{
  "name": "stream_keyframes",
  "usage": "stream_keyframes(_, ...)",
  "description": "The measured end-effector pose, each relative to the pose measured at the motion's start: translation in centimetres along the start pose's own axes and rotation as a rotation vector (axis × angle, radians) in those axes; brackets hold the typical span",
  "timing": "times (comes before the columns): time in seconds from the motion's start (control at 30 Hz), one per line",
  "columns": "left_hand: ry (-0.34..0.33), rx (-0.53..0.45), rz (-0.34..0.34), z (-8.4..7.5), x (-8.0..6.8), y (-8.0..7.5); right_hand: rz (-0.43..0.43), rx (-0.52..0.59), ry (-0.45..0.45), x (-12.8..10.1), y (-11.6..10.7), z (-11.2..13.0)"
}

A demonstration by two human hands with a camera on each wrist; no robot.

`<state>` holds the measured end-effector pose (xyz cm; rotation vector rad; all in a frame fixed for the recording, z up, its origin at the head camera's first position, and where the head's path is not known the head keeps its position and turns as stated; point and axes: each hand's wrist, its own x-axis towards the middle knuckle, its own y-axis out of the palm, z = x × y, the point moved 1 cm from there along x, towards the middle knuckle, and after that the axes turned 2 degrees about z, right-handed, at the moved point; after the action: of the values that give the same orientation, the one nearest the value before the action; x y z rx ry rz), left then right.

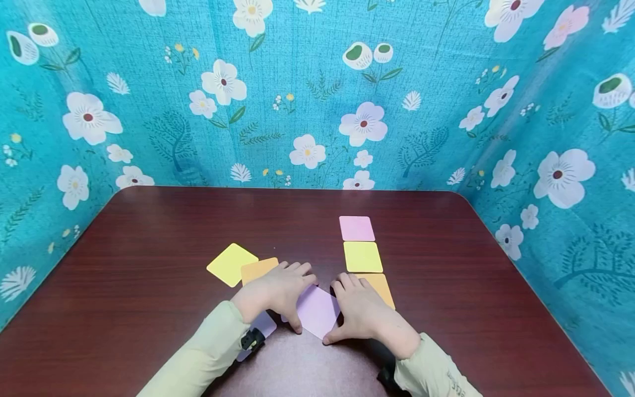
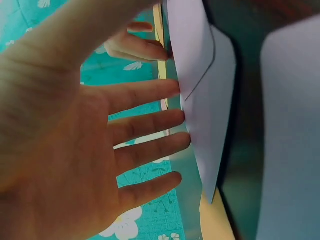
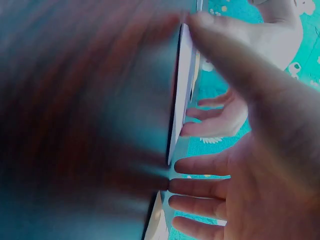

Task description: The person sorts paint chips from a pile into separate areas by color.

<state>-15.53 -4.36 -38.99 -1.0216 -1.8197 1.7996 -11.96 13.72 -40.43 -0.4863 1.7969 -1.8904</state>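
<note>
A light purple square card [image 1: 317, 311] lies at a slant near the table's front, between my two hands. The left wrist view shows it overlapping another purple card [image 2: 217, 100]. My left hand [image 1: 278, 289] reaches over the left side, fingers spread and straight, fingertips right at the card's edge. On the right side, my right hand [image 1: 362, 311] spans the corner, its thumb at the near corner and its straight index finger by the far edge. Under the left wrist lies a further pale purple card [image 1: 265, 324], partly hidden by the sleeve.
A pink card [image 1: 356, 228], a yellow card [image 1: 363, 257] and an orange card [image 1: 382, 289] form a column at the right. Beyond the left hand, a second yellow card [image 1: 230, 264] overlaps a second orange card [image 1: 259, 269]. A flowered blue cloth [image 1: 288, 82] hangs behind the dark table [image 1: 163, 264].
</note>
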Motion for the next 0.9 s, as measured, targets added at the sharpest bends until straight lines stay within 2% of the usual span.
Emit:
stream_keyframes(0.17, -0.012, 0.032, 0.0, -0.4, 0.1, -0.2, 0.034, -0.02, 0.011, 0.2, -0.2, 0.2)
stream_keyframes(0.4, 0.008, 0.062, -0.026, -0.6, 0.4, -0.3, 0.046, -0.027, 0.014, 0.3, -0.4, 0.2)
stream_keyframes(0.63, 0.031, 0.065, -0.053, -0.3, 0.7, -0.2, 0.043, -0.038, 0.01, 0.5, -0.5, 0.1)
stream_keyframes(0.9, 0.023, 0.062, -0.064, 0.1, 0.9, -0.5, 0.035, -0.05, -0.008, 1.1, -1.2, 0.0)
